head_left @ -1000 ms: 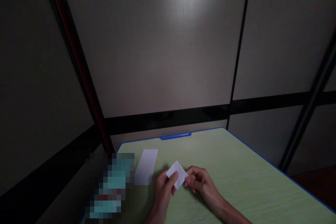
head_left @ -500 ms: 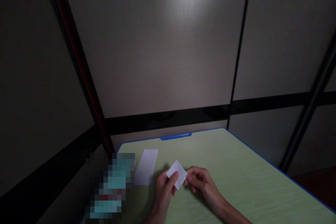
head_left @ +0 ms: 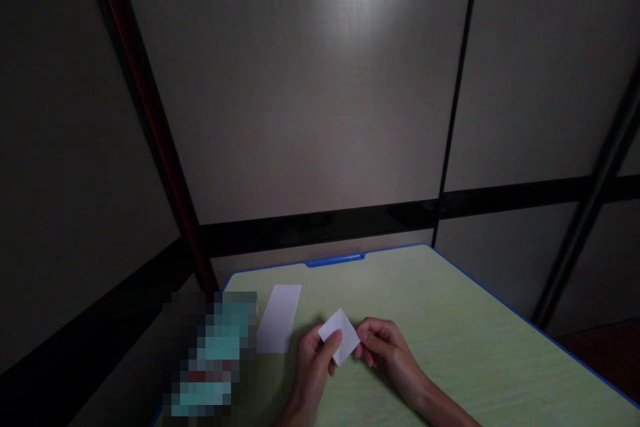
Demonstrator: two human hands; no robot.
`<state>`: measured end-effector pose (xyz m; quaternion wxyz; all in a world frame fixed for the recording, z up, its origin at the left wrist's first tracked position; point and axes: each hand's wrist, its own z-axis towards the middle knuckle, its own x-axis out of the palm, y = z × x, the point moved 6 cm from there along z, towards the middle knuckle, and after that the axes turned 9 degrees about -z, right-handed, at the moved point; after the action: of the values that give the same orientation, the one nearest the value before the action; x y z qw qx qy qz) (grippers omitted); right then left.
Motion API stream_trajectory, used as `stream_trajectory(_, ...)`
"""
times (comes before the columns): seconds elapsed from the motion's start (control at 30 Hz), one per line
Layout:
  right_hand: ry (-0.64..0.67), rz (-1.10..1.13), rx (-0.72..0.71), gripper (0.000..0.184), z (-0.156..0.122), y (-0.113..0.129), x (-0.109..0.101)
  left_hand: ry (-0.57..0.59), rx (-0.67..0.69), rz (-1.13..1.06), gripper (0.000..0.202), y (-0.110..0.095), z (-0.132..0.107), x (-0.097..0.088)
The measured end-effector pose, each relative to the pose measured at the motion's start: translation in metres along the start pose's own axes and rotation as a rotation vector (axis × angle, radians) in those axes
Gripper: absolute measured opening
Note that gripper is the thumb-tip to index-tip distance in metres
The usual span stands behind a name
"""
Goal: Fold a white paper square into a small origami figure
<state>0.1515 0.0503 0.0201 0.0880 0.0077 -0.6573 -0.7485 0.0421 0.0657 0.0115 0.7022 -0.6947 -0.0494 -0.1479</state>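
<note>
A small white square of paper (head_left: 349, 339) is held up above the table, turned so that one corner points away from me. My left hand (head_left: 312, 361) grips it from the left, thumb pressed flat on its upper face and fingers underneath. At its right corner, the closed fingertips of my right hand (head_left: 386, 345) pinch the edge. Left of my hands, a longer white sheet of paper (head_left: 280, 317) lies flat on the table.
The light green table (head_left: 480, 353) has a blue rim and a blue handle piece (head_left: 336, 259) at its far edge. A pixelated teal item (head_left: 215, 353) is at the left side. Panelled cabinet doors (head_left: 320, 113) stand right behind the table.
The paper square has shifted slightly right and toward me with my left hand. My right fingertips have moved a little to the right at its corner.
</note>
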Motion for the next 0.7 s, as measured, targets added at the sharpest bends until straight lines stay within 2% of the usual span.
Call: stream_trajectory(0.7, 0.038, 0.021, -0.023, 0.022, -0.0003, 0.0001, 0.0029, 0.007, -0.021, 0.019, 0.029, 0.0005, -0.0013, -0.0011)
